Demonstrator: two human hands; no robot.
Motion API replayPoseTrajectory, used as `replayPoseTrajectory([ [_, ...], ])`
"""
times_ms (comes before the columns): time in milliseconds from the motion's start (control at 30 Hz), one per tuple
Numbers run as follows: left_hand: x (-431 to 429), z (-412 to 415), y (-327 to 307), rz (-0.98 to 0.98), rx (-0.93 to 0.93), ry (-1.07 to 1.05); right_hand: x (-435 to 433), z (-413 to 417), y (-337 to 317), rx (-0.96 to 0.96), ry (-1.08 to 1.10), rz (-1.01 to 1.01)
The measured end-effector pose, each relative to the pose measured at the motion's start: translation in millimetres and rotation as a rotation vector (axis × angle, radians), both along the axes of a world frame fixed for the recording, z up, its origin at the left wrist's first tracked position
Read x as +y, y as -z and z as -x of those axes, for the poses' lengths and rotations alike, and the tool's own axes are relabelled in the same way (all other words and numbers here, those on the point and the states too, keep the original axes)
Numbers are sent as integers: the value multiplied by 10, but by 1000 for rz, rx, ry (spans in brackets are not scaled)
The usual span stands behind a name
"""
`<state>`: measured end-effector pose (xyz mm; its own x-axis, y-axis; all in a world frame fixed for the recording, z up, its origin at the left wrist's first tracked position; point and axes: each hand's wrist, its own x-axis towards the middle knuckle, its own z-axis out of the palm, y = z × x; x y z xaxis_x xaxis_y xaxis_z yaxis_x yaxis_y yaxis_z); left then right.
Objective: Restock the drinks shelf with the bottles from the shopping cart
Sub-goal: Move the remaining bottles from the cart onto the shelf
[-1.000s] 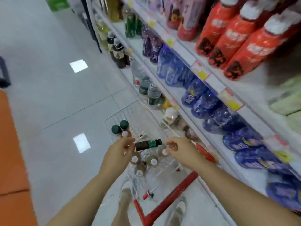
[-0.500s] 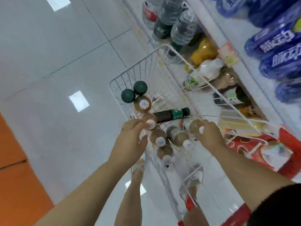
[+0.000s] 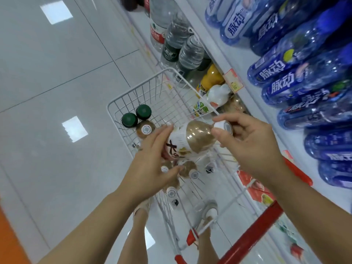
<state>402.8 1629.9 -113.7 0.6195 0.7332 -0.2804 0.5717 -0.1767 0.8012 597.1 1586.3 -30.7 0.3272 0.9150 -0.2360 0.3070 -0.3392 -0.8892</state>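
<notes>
A glossy floor (image 3: 57, 73) of large pale grey tiles is seen on the left. A white metal shelf (image 3: 209, 35) runs along the right; it is packed with translucent blue bottles (image 3: 285, 73), ribbed and printed with white lettering. On the tier beneath, three clear, ridged water bottles (image 3: 179, 35) are stood near the front edge.

The shopping cart (image 3: 137, 89) is parked just beside the shelf. It is made of thin white wire in a grid and is fitted with a smooth red handle (image 3: 253, 233) at its near edge.

A tea bottle (image 3: 192, 138) of clear plastic, filled with brown liquid, wrapped in a white label and closed with a white cap, is held on its side above the middle of the cart, with the cap turned toward the shelf.

Its labelled end is gripped by the left hand (image 3: 150, 168), fingers laid over the top and thumb tucked below. Its cap is pinched between thumb and forefinger of the right hand (image 3: 253, 147), while the other fingers are loosely bent.

In the cart, four upright brown bottles (image 3: 146, 129) with white caps can be counted. Two round dark green caps (image 3: 129, 120) are set in the far left corner.
</notes>
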Motion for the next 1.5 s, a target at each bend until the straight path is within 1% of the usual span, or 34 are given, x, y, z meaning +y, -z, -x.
replayPoseTrajectory([
  [67,87,11,-95,8,-28,-89,101,88,-58,71,-20,-49],
  [133,108,79,-148,-13,-13,-146,187,162,-10,140,-24,-75],
  [200,91,155,-157,-15,31,-208,242,181,147,259,16,-27],
  [233,82,188,-134,2,44,-242,250,162,294,293,43,29],
  [267,74,217,-114,33,42,-279,245,127,490,287,62,112],
  [367,98,257,-37,129,17,-397,175,-12,1241,103,74,494],
  [400,113,259,-2,153,12,-432,146,-40,1477,103,107,610],
  [467,159,252,75,218,-20,-509,125,-48,1864,177,225,768],
  [567,258,224,222,289,-69,-609,140,-1,2325,154,337,936],
  [667,373,187,332,298,-97,-627,195,56,2743,178,385,1000],
  [733,441,173,384,298,-94,-616,276,90,2907,145,367,1027],
  [800,476,160,408,289,-85,-598,345,94,3027,130,343,995],
  [867,480,147,418,292,-84,-580,377,88,3112,102,378,867],
  [933,476,124,406,292,-74,-573,401,124,3153,92,438,794],
  [967,475,110,401,288,-65,-569,423,156,3177,138,503,762],
  [1067,483,80,399,284,-48,-574,519,231,3254,352,883,639],
  [1100,482,78,408,284,-45,-578,523,223,3318,411,950,630],
  [1167,478,87,431,274,-36,-585,511,213,3480,516,918,683],
  [1233,462,105,465,256,-21,-583,511,225,3565,621,891,685],
  [1300,443,119,490,241,-2,-582,565,258,3441,697,910,632],
  [1367,426,120,486,242,6,-586,603,257,3232,722,1025,599],
  [1433,397,100,416,262,7,-598,629,273,2891,781,1186,557],
  [1500,361,66,264,271,3,-599,611,325,2431,822,1237,514],
])
